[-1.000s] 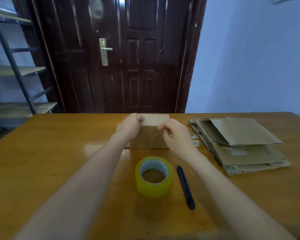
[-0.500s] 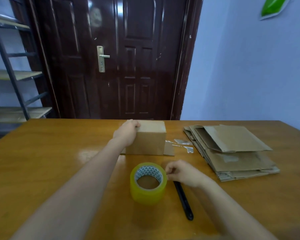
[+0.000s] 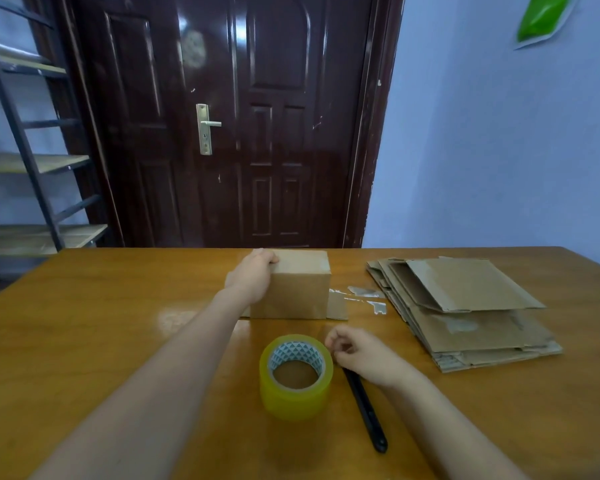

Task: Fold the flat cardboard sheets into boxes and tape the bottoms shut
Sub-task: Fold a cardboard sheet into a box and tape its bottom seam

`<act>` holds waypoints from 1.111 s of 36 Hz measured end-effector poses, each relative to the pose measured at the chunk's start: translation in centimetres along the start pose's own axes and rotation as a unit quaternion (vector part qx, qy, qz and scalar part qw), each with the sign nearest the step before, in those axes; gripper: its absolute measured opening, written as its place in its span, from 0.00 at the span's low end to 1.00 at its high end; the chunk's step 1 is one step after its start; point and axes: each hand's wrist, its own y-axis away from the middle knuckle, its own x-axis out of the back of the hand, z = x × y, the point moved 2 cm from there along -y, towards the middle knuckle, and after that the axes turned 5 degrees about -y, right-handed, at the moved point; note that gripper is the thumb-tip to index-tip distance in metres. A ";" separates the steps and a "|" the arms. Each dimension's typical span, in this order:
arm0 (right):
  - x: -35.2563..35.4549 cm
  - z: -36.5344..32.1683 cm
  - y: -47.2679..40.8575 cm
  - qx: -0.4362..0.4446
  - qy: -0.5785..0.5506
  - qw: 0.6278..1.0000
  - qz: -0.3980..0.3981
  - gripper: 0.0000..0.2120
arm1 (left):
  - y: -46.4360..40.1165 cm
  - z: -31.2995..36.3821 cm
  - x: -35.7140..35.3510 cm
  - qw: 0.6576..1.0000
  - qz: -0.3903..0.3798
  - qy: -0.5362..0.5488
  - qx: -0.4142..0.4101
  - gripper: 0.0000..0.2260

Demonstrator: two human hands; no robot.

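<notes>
Starting at the left, your left hand (image 3: 252, 277) grasps the folded box (image 3: 297, 285) at its upper left corner, fingers wrapped over the top edge and palm against the left side. The box stands on the table (image 3: 84, 341) near the far edge, roughly centred, with its long axis running left to right. A flap lies flat on the table at its lower right corner.

The tape roll (image 3: 296, 375) sits nearer to you, directly in front of the box, lying flat with its core opening upward. The core carries a blue-and-white triangle pattern; no lettering on it can be read.

Your right hand (image 3: 364, 358) is just right of the roll, fingers curled with the tips drawn together at the roll's upper right rim. Whether the fingertips hold the tape's free end or only touch the roll cannot be determined from this view. The roll lies immediately to the left of this hand, so the right hand is clearly the nearer one for picking it up or pulling tape.

A black pen-shaped tool (image 3: 366, 410), possibly a cutter, lies partly under the right wrist, its long axis running toward you and slightly right.

Scraps of used tape (image 3: 364, 296) lie between the box and the stack of flat cardboard sheets (image 3: 465, 310) at the right. No writing is legible on the sheets.
</notes>
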 end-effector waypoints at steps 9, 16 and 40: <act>-0.5 0.9 -0.3 -0.002 0.006 1.000 0.022 0.10 | 0.1 0.1 0.0 1.000 -0.004 -0.002 0.004 0.18; 0.9 -1.3 -0.6 0.034 0.074 0.996 0.029 0.13 | 0.0 0.0 0.0 1.000 -0.017 0.002 0.007 0.17; 18.1 -12.5 -9.4 0.205 0.074 0.954 0.208 0.08 | 0.4 0.7 1.0 1.000 -0.019 -0.010 -0.019 0.15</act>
